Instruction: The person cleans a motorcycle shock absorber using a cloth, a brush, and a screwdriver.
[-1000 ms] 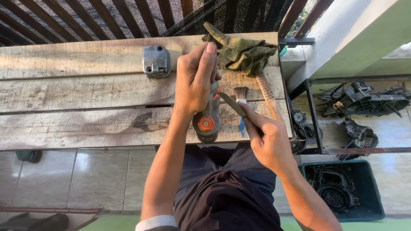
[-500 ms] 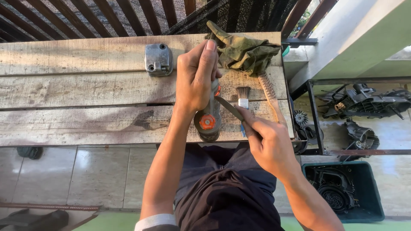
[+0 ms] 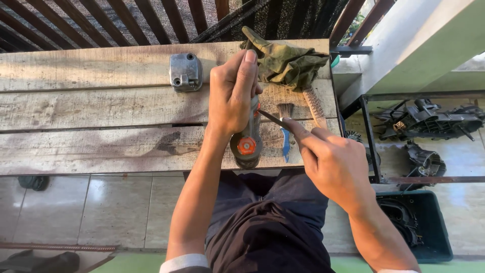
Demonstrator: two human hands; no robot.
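While the left hand (image 3: pixel 233 96) clamps the grey metal part with an orange round cap (image 3: pixel 247 143) at the plank surface (image 3: pixel 101 108) edge, the right hand (image 3: pixel 331 164) pinches a thin dark pick (image 3: pixel 273 119) into it — mid-scraping, likely needing steady pressure next.

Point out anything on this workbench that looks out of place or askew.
The dark part with the orange cap that the left hand steadies overhangs the front edge of the plank bench. The green rag lies crumpled over the wire brush. Nothing is spilled.
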